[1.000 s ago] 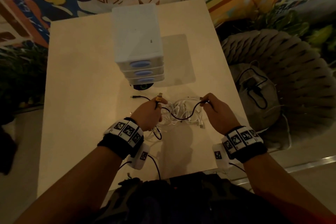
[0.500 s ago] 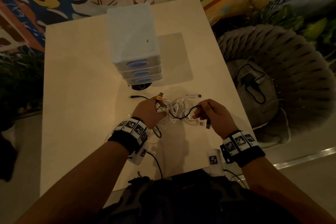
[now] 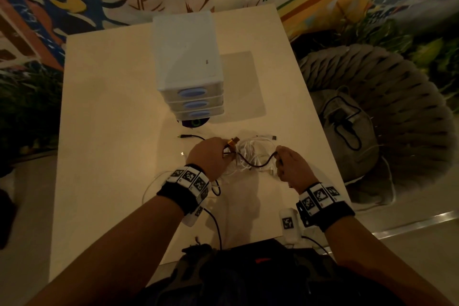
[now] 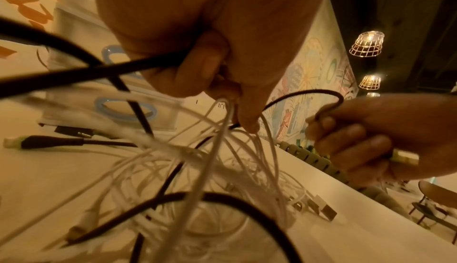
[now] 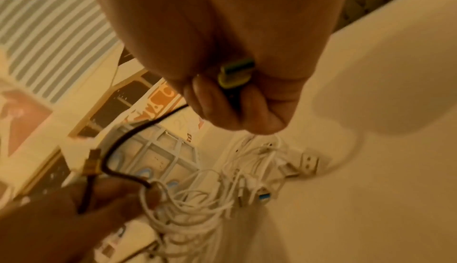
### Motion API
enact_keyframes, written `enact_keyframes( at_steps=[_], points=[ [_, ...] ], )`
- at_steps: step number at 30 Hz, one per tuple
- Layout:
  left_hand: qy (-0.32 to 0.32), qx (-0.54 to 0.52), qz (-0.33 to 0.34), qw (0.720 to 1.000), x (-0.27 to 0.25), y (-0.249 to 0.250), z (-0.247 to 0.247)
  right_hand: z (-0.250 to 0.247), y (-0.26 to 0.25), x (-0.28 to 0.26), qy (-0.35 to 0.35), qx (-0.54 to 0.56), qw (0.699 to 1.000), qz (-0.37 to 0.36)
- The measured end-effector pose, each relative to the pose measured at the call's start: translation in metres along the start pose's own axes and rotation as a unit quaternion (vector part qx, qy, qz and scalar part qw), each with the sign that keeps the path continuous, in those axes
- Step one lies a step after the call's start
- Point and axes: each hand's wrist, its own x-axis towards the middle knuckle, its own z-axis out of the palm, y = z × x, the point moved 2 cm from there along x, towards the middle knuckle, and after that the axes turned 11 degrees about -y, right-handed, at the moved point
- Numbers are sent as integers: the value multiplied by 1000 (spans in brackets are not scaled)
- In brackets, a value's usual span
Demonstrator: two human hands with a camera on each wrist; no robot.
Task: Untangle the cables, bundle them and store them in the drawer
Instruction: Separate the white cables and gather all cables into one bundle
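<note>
A tangle of white cables (image 3: 253,156) lies on the table in front of the white three-drawer unit (image 3: 190,87), whose drawers are closed. A dark cable (image 3: 258,163) sags between my two hands. My left hand (image 3: 211,156) grips a bunch of white and dark cable (image 4: 222,114), with an orange-tipped plug (image 3: 232,143) sticking out above its fingers. My right hand (image 3: 289,165) is curled round the dark cable's other end, its yellow-green plug (image 5: 235,73) poking out of the fist. White USB plugs (image 5: 304,163) lie loose at the heap's edge.
Another dark cable end (image 3: 186,136) lies on the table (image 3: 111,131) left of the heap. A dark round object (image 3: 196,123) sits under the drawer unit's front. A grey woven seat (image 3: 385,112) with a bag stands right of the table. The table's right edge runs close to my right hand.
My right hand has drawn in toward the left and turned the dark cable's plug down into its fist. The sagging span between the hands is shorter. The left hand has barely moved.
</note>
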Motion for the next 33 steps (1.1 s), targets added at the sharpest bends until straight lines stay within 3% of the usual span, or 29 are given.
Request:
enact_keyframes(
  at_steps=[2,4,8,12,16,19,25,29,33],
  points=[
    [7,-4,1,1000,1,-1,-4,-3,4,1,-27,-225,974,0],
    [14,-19,-1,1000,1,-2,-8,-1,7,0,-65,-315,947,-14],
    [-3,-28,-35,999,0,-4,-15,12,-6,-7,-113,-346,927,-90],
    [-5,-32,-40,999,-1,-5,-19,28,-13,-3,-184,-347,914,-105],
    [-9,-32,-40,999,3,-9,-16,40,-21,5,-135,-409,891,-144],
    [-13,-41,-31,999,1,-7,-18,50,-22,11,-122,-420,868,-235],
    [11,-93,48,994,-3,-13,-22,50,-26,6,-8,-357,903,-237],
    [45,-82,65,994,-7,-10,-22,51,-28,13,-87,-289,939,-165],
    [73,-136,74,985,-7,-16,-25,51,-34,31,-175,-259,946,-86]
  ],
)
